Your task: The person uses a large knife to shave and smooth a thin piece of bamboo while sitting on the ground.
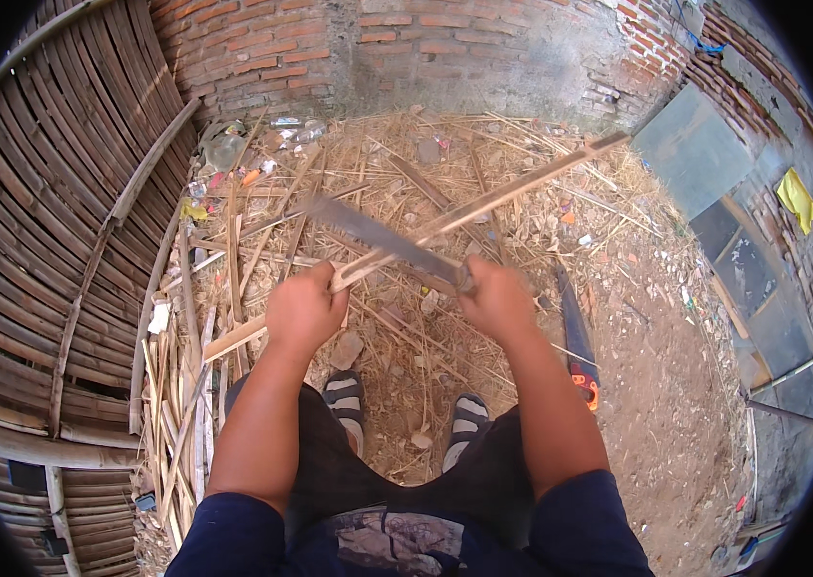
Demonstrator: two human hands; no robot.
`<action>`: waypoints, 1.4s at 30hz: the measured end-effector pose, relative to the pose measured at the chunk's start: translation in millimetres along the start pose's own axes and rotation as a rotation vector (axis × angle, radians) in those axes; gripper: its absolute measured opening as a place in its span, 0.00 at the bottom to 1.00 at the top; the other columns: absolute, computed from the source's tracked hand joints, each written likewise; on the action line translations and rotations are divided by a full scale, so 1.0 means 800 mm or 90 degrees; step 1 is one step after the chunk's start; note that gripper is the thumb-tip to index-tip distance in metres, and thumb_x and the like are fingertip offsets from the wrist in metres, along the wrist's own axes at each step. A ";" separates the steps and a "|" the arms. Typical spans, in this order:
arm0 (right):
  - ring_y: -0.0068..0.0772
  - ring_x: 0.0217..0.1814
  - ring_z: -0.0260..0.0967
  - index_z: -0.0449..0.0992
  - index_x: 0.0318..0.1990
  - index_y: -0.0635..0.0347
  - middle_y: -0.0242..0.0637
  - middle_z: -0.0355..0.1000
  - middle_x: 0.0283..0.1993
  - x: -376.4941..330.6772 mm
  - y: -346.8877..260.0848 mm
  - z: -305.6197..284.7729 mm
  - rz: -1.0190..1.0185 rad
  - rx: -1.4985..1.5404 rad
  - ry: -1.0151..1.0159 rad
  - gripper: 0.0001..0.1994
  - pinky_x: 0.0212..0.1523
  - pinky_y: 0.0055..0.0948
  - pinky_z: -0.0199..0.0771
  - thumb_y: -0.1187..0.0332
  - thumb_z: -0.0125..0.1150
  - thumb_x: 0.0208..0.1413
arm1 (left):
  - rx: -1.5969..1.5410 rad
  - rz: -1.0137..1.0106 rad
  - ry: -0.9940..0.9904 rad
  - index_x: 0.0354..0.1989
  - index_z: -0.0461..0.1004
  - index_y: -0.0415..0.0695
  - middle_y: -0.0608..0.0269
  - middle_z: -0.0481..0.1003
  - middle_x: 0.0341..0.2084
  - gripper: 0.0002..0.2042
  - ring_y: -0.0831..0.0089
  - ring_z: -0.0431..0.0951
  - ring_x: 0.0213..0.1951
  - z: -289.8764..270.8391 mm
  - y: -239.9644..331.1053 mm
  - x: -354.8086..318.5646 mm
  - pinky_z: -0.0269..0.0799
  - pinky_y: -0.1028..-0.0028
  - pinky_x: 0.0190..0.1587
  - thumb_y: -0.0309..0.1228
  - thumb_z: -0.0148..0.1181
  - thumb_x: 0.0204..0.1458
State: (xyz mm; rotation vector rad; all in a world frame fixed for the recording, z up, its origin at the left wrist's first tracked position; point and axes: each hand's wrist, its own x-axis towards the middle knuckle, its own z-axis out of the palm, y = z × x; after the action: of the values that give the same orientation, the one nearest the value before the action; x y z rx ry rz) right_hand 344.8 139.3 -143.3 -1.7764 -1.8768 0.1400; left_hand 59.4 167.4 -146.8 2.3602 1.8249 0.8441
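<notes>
My left hand grips a long thin bamboo strip that runs from lower left up toward the upper right. My right hand holds the handle of a long dark knife. Its blade slants up to the left and lies across the strip just beyond my left fist. Both hands are held out over the ground, above my sandalled feet.
A handsaw with an orange handle lies on the dirt to the right. Bamboo slats and shavings litter the ground. A curved slatted bamboo wall stands on the left, a brick wall behind, grey panels at right.
</notes>
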 end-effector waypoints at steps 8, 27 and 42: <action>0.55 0.35 0.78 0.76 0.44 0.60 0.48 0.78 0.31 0.013 0.057 -0.007 0.122 0.078 0.087 0.15 0.36 0.49 0.76 0.63 0.66 0.53 | 0.040 -0.029 -0.026 0.31 0.75 0.43 0.49 0.79 0.26 0.09 0.47 0.80 0.31 0.008 0.006 0.005 0.76 0.53 0.35 0.36 0.62 0.49; 0.51 0.34 0.77 0.76 0.38 0.57 0.46 0.76 0.29 -0.001 0.010 -0.009 -0.184 -0.090 0.002 0.12 0.35 0.46 0.76 0.67 0.68 0.45 | -0.183 -0.027 -0.174 0.37 0.80 0.40 0.41 0.77 0.25 0.14 0.42 0.79 0.34 0.006 0.009 0.006 0.73 0.53 0.38 0.40 0.59 0.57; 0.52 0.34 0.78 0.75 0.40 0.60 0.47 0.77 0.29 0.007 0.009 0.020 -0.100 -0.071 -0.027 0.12 0.37 0.45 0.78 0.66 0.66 0.49 | -0.203 0.010 -0.192 0.33 0.78 0.38 0.40 0.78 0.28 0.16 0.40 0.78 0.35 0.025 0.014 0.010 0.73 0.52 0.39 0.41 0.58 0.58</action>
State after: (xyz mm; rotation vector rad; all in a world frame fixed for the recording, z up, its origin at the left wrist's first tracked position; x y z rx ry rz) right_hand 343.8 149.9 -158.4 -1.7012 -2.0815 0.0151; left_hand 79.0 176.8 -156.8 2.1637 1.4399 0.6763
